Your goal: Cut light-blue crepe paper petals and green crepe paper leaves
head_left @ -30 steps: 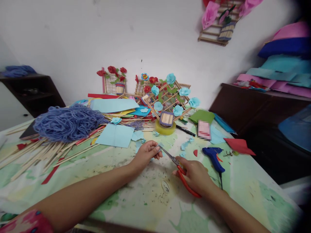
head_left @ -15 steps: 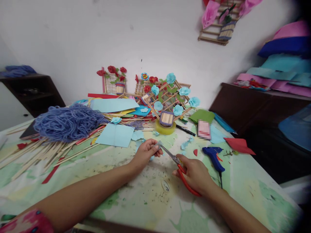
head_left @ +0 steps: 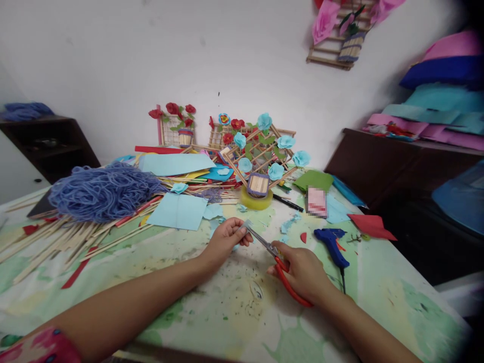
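Red-handled scissors and small pale-blue paper piece, held in two hands above a table

Paper piece: pinched between thumb and fingers of the left hand, its edge showing past the fingertips; scissors: in the right hand, fingers curled round the handles, blade tips at the paper, whether parted cannot be told; beyond the hands, one yellow tape roll by a stick trellis with light-blue flowers, one black marker just beside; at right, one blue glue gun; at left, one heap of blue yarn over wooden sticks, one light-blue sheet lying nearby
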### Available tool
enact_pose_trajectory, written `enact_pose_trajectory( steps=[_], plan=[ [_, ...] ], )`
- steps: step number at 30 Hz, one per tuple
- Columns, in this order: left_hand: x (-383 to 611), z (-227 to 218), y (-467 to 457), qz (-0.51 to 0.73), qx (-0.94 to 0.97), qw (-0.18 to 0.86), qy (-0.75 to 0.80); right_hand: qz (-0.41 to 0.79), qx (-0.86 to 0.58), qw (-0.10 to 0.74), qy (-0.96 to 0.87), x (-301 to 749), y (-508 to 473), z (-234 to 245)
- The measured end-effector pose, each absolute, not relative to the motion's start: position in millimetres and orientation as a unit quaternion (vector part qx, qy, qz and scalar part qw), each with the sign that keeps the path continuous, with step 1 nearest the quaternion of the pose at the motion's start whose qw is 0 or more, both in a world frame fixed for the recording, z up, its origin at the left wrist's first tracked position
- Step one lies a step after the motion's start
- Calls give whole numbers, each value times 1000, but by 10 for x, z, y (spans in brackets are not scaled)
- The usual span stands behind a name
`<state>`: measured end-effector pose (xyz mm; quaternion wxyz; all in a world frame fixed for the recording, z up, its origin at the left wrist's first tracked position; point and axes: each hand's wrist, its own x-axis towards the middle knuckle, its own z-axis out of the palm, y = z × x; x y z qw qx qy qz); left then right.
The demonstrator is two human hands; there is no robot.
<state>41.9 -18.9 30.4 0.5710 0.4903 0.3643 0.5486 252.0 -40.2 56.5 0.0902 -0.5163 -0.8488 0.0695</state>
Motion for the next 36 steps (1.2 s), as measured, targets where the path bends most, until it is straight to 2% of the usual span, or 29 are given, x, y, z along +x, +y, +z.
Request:
enact_pose_trajectory(
  steps=[36],
  plan=[
    [422, 335, -210, 539, 485, 578, 374, 60, -507, 95, -855, 2525, -399, 541]
  ],
)
